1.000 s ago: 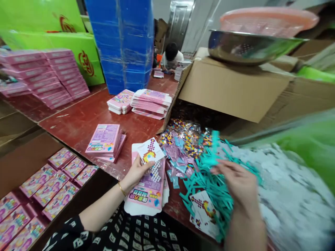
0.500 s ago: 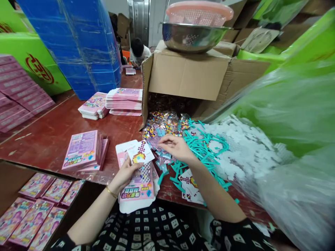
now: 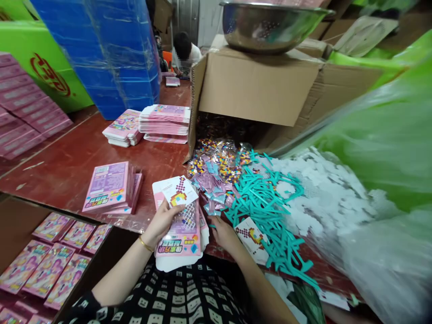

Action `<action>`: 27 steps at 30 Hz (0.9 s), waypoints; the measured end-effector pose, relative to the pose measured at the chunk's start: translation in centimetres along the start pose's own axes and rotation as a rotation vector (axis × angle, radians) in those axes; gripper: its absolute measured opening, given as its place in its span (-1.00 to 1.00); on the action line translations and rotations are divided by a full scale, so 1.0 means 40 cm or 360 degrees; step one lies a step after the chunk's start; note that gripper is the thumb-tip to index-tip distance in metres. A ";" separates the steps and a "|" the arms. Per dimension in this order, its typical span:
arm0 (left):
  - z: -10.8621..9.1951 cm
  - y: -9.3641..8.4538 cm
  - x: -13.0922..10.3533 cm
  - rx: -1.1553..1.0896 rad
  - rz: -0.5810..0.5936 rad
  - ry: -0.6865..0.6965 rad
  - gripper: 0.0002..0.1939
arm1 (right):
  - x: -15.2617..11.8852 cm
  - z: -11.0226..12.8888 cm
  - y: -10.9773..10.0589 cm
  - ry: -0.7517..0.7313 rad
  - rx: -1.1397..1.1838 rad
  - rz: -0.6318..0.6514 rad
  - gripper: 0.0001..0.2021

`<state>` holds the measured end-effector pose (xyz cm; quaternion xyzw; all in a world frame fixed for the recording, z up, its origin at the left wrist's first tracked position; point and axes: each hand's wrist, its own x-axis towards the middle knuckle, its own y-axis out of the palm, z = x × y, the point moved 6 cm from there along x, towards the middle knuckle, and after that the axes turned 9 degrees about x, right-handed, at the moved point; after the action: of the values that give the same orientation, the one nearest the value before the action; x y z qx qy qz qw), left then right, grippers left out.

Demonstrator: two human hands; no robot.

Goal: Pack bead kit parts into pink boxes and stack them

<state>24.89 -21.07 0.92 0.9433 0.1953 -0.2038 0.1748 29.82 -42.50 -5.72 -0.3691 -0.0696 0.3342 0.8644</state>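
Observation:
My left hand (image 3: pixel 164 220) holds a white card (image 3: pixel 179 191) with a pixel pattern, thumb on top, against flat pink cartons (image 3: pixel 178 245) and a white grid piece (image 3: pixel 189 217). Just right of the cartons is my right hand (image 3: pixel 219 228), low over the table edge, its fingers bent near small lilac and blue packets (image 3: pixel 213 185); whether they pinch anything is hidden. Turquoise sticks (image 3: pixel 266 202) lie in a heap to its right, and more printed cards (image 3: pixel 252 238) rest beside my right forearm.
Pink carton stacks (image 3: pixel 110 184) stand at left. An open cardboard box (image 3: pixel 256 85) with a steel bowl (image 3: pixel 270 27) on top is ahead. White pieces (image 3: pixel 320 198) and plastic-wrapped bags lie right. A person (image 3: pixel 185 54) sits at the far end.
My right hand has moved down and toward me, from above the small packets to beside the cartons. My left hand still holds the card. The view has shifted slightly.

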 end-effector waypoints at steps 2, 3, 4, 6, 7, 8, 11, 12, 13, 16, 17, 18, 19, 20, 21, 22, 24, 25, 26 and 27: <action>0.000 0.002 -0.006 0.0031 -0.0013 0.0012 -0.37 | 0.023 -0.012 -0.017 0.0051 0.0039 -0.0040 -0.46; 0.000 0.000 -0.009 0.0042 -0.0011 0.0022 -0.36 | 0.030 -0.017 -0.044 0.0061 0.0115 -0.0125 -0.46; 0.000 -0.003 -0.012 0.0055 -0.0002 0.0039 -0.37 | 0.034 -0.017 -0.083 0.0065 0.0233 -0.0240 -0.47; -0.002 -0.011 -0.018 0.0105 0.0035 0.0088 -0.39 | 0.030 -0.004 -0.180 0.0051 0.0596 -0.0507 -0.49; -0.005 -0.014 -0.022 0.0144 0.0061 0.0121 -0.39 | 0.025 0.013 -0.226 0.0034 0.0819 -0.0612 -0.49; -0.007 -0.014 -0.026 0.0194 0.0098 0.0155 -0.38 | 0.022 0.039 -0.260 0.0016 0.1041 -0.0655 -0.49; -0.015 0.000 -0.048 0.0318 0.0252 0.0251 -0.38 | 0.033 0.160 -0.277 -0.0067 0.1484 -0.0447 -0.57; -0.017 0.009 -0.058 0.0331 0.0296 0.0279 -0.42 | 0.042 0.204 -0.255 -0.0103 0.1527 -0.0337 -0.60; -0.019 0.018 -0.068 0.0333 0.0333 0.0309 -0.45 | 0.051 0.241 -0.228 -0.0143 0.1529 -0.0276 -0.63; -0.024 0.042 -0.096 0.0338 0.0393 0.0450 -0.46 | 0.069 0.299 -0.156 -0.0332 0.1324 -0.0470 -0.69; -0.025 0.047 -0.104 0.0362 0.0401 0.0509 -0.44 | 0.068 0.303 -0.143 -0.0396 0.1197 -0.0606 -0.71; -0.027 0.053 -0.112 0.0398 0.0412 0.0569 -0.42 | 0.063 0.301 -0.136 -0.0443 0.1075 -0.0737 -0.71; -0.028 0.058 -0.118 0.0446 0.0436 0.0623 -0.42 | 0.057 0.295 -0.134 -0.0464 0.0997 -0.0830 -0.66; -0.028 0.064 -0.124 0.0511 0.0478 0.0664 -0.44 | 0.053 0.287 -0.135 -0.0453 0.0988 -0.0852 -0.56; -0.029 0.072 -0.129 0.0587 0.0544 0.0697 -0.48 | 0.053 0.278 -0.135 -0.0413 0.1046 -0.0785 -0.43; -0.030 0.079 -0.134 0.0667 0.0616 0.0731 -0.51 | 0.056 0.271 -0.133 -0.0346 0.1139 -0.0642 -0.32; -0.037 0.081 -0.137 0.0820 0.0665 0.0809 -0.52 | 0.067 0.265 -0.128 -0.0188 0.1285 -0.0300 -0.29; -0.042 0.071 -0.134 0.0890 0.0607 0.0859 -0.46 | 0.075 0.263 -0.129 -0.0116 0.1302 -0.0173 -0.35; -0.049 0.053 -0.129 0.0955 0.0484 0.0916 -0.37 | 0.089 0.259 -0.135 -0.0062 0.1305 -0.0116 -0.42; -0.056 0.028 -0.121 0.1022 0.0309 0.0975 -0.26 | 0.110 0.253 -0.147 -0.0028 0.1332 -0.0139 -0.47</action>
<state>22.03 -22.57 5.29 0.9805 0.0755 0.0518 -0.1741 32.57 -36.70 5.02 0.0202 0.0493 0.2998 0.9525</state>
